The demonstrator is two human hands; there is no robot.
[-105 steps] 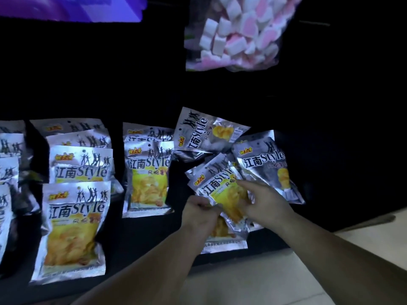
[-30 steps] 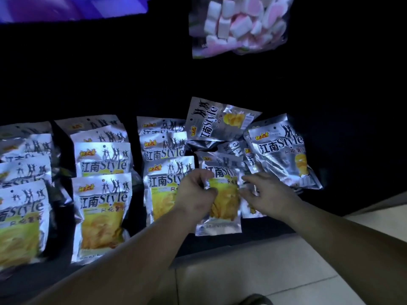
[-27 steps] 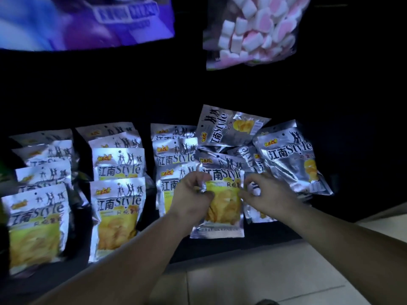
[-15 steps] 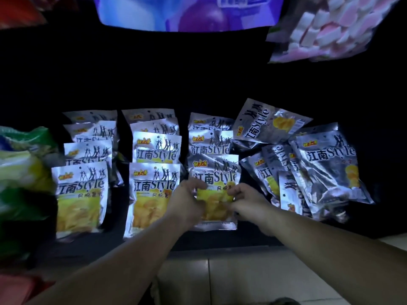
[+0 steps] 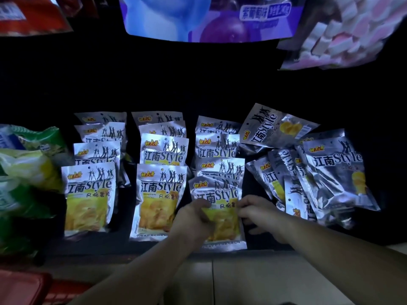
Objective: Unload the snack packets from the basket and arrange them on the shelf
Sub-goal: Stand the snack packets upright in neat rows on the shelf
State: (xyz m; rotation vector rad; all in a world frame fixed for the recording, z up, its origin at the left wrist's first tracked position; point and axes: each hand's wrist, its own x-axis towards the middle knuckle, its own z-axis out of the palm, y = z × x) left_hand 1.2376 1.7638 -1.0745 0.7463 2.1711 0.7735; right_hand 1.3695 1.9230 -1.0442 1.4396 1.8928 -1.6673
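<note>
Silver snack packets with yellow chip pictures lie in three overlapping columns on the dark shelf (image 5: pixel 92 245). At the front of the third column lies one packet (image 5: pixel 217 201). My left hand (image 5: pixel 193 219) grips its left edge and my right hand (image 5: pixel 256 213) pinches its right edge. A loose pile of the same packets (image 5: pixel 317 172) lies untidily to the right. A corner of the red basket (image 5: pixel 24 287) shows at the bottom left.
Green and yellow snack bags (image 5: pixel 26 170) crowd the shelf's left end. A purple packet (image 5: pixel 211 16), a red one (image 5: pixel 28 14) and a bag of pink and white marshmallows (image 5: pixel 343 29) hang above. Tiled floor (image 5: pixel 242 280) runs below the shelf edge.
The packet has gone from the loose pile on the right to the front of the third column, both hands still on it. The view has swung left, bringing the green bags and basket into sight.
</note>
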